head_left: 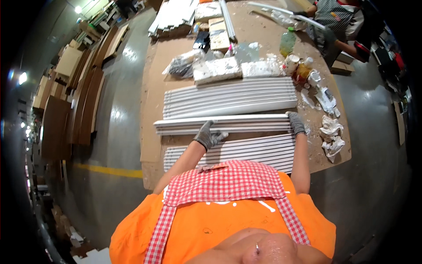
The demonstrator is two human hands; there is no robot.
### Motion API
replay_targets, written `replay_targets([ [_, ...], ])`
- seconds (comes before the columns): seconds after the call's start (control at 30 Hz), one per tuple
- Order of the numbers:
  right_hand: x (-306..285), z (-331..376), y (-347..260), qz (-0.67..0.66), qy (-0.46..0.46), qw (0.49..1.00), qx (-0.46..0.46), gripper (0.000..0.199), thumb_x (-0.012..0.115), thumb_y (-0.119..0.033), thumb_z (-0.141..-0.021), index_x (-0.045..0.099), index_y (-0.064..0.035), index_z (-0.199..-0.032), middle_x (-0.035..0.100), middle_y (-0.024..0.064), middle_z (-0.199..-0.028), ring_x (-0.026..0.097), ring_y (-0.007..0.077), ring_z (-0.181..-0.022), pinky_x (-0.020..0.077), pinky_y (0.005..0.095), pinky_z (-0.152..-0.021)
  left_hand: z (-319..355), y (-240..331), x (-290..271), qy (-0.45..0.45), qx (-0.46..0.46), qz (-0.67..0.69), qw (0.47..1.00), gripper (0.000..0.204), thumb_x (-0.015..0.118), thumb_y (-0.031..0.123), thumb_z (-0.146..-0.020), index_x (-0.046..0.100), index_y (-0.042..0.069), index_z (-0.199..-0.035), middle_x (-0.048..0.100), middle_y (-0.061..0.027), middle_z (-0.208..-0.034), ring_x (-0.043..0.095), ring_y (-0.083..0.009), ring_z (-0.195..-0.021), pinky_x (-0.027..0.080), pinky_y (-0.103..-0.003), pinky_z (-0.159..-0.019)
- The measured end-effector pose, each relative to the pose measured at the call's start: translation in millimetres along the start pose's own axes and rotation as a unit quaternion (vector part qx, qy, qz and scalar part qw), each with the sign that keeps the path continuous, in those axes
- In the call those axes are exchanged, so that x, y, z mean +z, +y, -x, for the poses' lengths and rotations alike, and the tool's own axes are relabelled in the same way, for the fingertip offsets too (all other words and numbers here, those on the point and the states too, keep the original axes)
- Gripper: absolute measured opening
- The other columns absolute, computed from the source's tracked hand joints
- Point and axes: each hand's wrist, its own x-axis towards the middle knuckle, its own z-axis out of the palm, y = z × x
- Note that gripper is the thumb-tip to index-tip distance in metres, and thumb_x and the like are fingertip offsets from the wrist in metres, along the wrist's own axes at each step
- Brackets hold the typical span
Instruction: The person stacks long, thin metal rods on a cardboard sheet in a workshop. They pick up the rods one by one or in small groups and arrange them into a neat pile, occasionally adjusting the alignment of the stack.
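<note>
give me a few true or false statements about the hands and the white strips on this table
1. Both hands wear grey gloves. True: the left hand and the right hand are gloved.
2. The right hand grips a green bottle. False: it holds the right end of the white strip bundle; the green bottle stands far up the table.
3. The left hand rests on the white strip bundle. True.
4. The crumpled white rags lie left of the strips. False: they lie to the right.
5. No one else is at the table. False: another person works at the far right corner.
</note>
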Motion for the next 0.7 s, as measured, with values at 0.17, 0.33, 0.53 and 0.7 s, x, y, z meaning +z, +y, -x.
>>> replay_targets([
  [0.17,-3.4,25.0,-34.4,0.059,0.060,0.994,0.072,0.050,0.066,-0.050,-0.087,0.067,0.0005,-0.087,0.062,0.0129,-0.070,0.060,0.0255,-0.051,0.0527,0.0405,-0.046,35.3,21.5,-27.2,-0.120,-0.004,-0.048,0.992,0.053,0.064,0.030,-0.093,0.045,-0.005,-0.127,0.065,-0.0317,-0.102,0.070,-0.0423,-0.091,0.064,-0.047,-0.079],
  [0.33,-7.7,22.3,-32.6,0.096,0.081,0.990,0.063,0.067,0.063,-0.059,-0.086,0.069,0.0072,-0.093,0.065,0.0156,-0.075,0.063,0.0259,-0.055,0.0546,0.0381,-0.046,57.7,80.8,-96.4,-0.206,0.183,-0.172,0.946,0.037,0.066,0.020,-0.094,0.057,-0.001,-0.123,0.066,-0.0188,-0.117,0.070,-0.0275,-0.089,0.060,-0.037,-0.078],
  [0.53,-6.6,16.4,-25.1,0.006,0.051,0.993,0.102,0.050,0.063,-0.054,-0.090,0.067,-0.0050,-0.101,0.066,0.0094,-0.088,0.061,0.0228,-0.075,0.0559,0.0392,-0.054,47.7,153.2,-190.1,0.315,0.346,-0.691,0.551,0.132,0.093,0.029,-0.060,0.008,0.007,-0.158,0.027,-0.0193,-0.159,0.029,-0.0341,-0.145,0.028,-0.037,-0.119],
  [0.7,-11.2,21.9,-25.5,0.021,0.058,0.995,0.074,0.049,0.064,-0.054,-0.089,0.069,-0.0072,-0.100,0.066,0.0101,-0.089,0.062,0.0250,-0.075,0.0543,0.0408,-0.056,-12.4,151.7,-239.4,0.176,0.514,-0.605,0.582,0.126,0.093,0.025,-0.059,0.015,0.010,-0.156,0.039,-0.0187,-0.149,0.041,-0.0345,-0.136,0.037,-0.038,-0.114],
])
